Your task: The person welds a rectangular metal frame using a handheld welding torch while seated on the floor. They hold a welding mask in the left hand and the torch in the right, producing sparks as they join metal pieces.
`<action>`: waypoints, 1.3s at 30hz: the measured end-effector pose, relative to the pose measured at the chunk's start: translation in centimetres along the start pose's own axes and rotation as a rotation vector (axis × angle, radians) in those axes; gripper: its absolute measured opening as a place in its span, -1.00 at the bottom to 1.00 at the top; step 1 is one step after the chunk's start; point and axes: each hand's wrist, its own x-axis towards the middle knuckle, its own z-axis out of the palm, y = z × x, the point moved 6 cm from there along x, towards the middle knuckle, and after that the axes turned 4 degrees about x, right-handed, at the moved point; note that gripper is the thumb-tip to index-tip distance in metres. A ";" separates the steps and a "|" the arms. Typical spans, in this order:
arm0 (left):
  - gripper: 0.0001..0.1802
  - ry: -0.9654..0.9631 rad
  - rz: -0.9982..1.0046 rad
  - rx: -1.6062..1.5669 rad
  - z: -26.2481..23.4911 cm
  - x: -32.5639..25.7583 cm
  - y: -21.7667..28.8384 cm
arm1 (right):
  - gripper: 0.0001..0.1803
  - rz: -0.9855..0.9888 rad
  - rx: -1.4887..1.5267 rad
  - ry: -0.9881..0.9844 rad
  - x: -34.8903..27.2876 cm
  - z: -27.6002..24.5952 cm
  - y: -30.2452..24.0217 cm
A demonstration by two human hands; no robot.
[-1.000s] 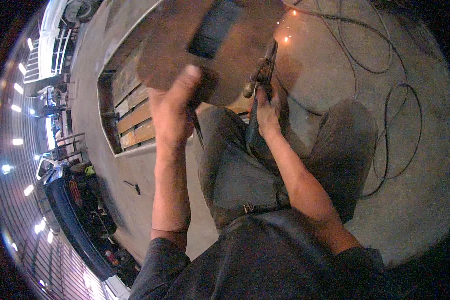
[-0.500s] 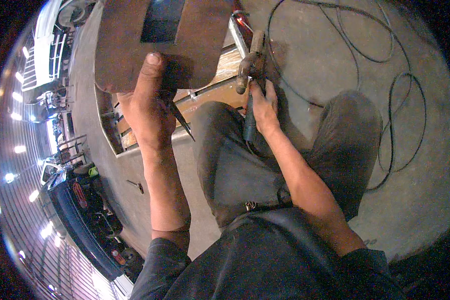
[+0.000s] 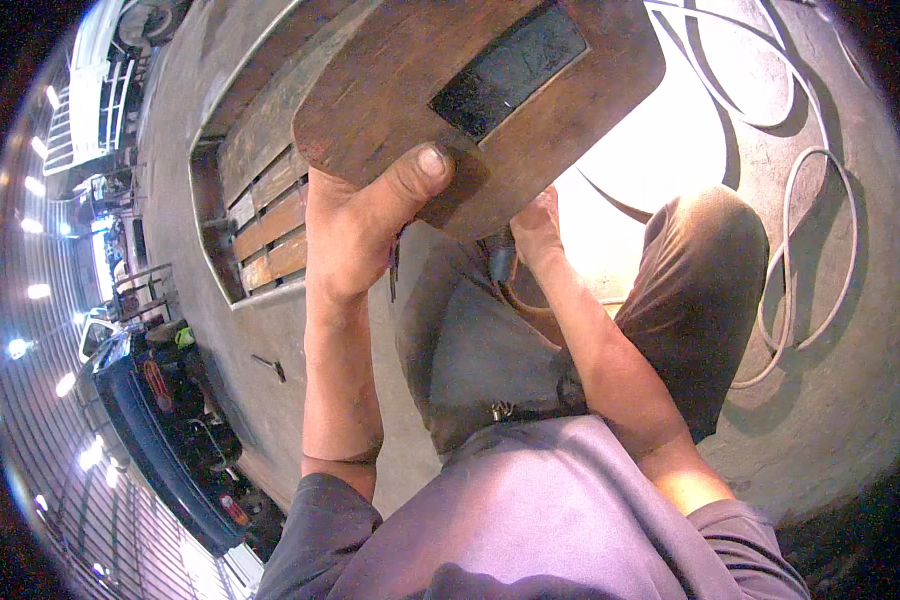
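Left hand (image 3: 365, 225) is up high, clamped on the lower edge of a brown, flat hand-held welding shield with a dark rectangular viewing window (image 3: 490, 90), thumb pressed flat on the face just below that window, fingers wrapped out of sight behind. The shield sits straight ahead of the person, between head and work, its long axis slanting from lower left up to the right, and it covers nearly everything beyond it.

Right hand (image 3: 535, 230) is tucked under the shield's lower right corner, closed around a dark tool handle (image 3: 500, 262) (only the butt of the grip shows; whatever is at its tip is hidden behind the shield). Just past that hand there is a hard white glare (image 3: 650, 160) on the grey concrete floor (image 3: 830, 400), so bright it wipes out all detail there.

So the glaring spot lies forward and to the right of the right hand, clearly the nearer of the two; the left hand stays on the shield, off to the left side.

The person squats with grey-trousered knees (image 3: 710, 260) spread. A pale cable (image 3: 800, 250) loops over the floor on the right. On the left, a metal-framed rack of wooden slats (image 3: 265, 225) lies flat on the floor.
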 end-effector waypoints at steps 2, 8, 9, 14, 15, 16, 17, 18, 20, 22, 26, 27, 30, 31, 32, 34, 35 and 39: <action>-0.40 -0.025 -0.020 -0.023 -0.2 0.1 -0.6 | -0.71 -0.120 0.000 0.009 -0.3 -0.3 1.0; -0.49 -0.017 0.018 -0.032 -0.8 -0.4 -0.9 | -0.64 0.319 0.004 -0.075 -0.3 0.4 -0.5; -0.50 -0.028 0.030 -0.029 -0.6 -0.3 -0.9 | -0.62 0.382 -0.013 -0.095 -0.3 0.3 -0.8; -0.52 -0.056 0.038 -0.085 0.1 0.2 -1.2 | -0.61 0.425 -0.150 -0.083 0.2 -0.4 -2.6; -0.52 -0.052 0.046 -0.094 0.0 0.1 -1.2 | -0.61 0.425 -0.148 -0.073 0.1 -0.3 -2.8; -0.51 -0.050 0.043 -0.087 0.0 0.1 -1.2 | -0.60 0.424 -0.145 -0.064 0.1 -0.2 -3.0; -0.51 -0.049 0.041 -0.081 -0.1 0.1 -1.2 | -0.60 0.421 -0.147 -0.061 0.1 -0.2 -3.2; -0.51 -0.048 0.040 -0.075 -0.1 0.0 -1.2 | -0.61 0.353 -0.151 -0.067 0.1 -0.1 -3.1; -0.50 -0.045 0.028 -0.073 -0.1 0.0 -1.1 | -0.64 0.150 -0.163 -0.083 -0.1 0.1 -2.7; -0.50 -0.043 0.025 -0.082 -0.1 0.0 -1.3 | -0.65 0.128 -0.096 -0.063 0.1 0.3 -2.8; -0.50 -0.044 0.016 -0.085 -0.5 0.0 -1.5 | -0.67 0.135 -0.001 -0.049 0.2 0.7 -1.7; -0.50 -0.047 0.009 -0.080 -0.5 0.0 -1.6 | -0.67 0.095 -0.009 -0.063 0.2 0.7 -1.5; -0.51 -0.011 0.009 -0.080 -0.7 -0.1 -1.7 | -0.67 0.144 0.022 -0.076 0.3 0.6 -1.0; -0.51 0.001 0.023 -0.089 -0.8 -0.2 -1.7 | -0.67 0.206 0.048 -0.071 0.4 0.7 -1.3; -0.50 0.012 0.038 -0.099 -0.8 -0.3 -1.8 | -0.67 0.301 0.083 -0.056 0.5 0.7 -1.3; -0.50 0.018 0.047 -0.118 -0.8 -0.4 -1.7 | -0.67 0.381 0.145 -0.048 0.7 0.7 -1.5; -0.50 0.016 0.041 -0.126 -0.8 -0.4 -1.6 | -0.67 0.367 0.171 -0.060 0.9 0.8 -1.7; -0.52 0.187 0.089 -0.091 -1.3 -0.8 -0.8 | -0.74 0.411 0.325 -0.052 0.2 0.8 -1.3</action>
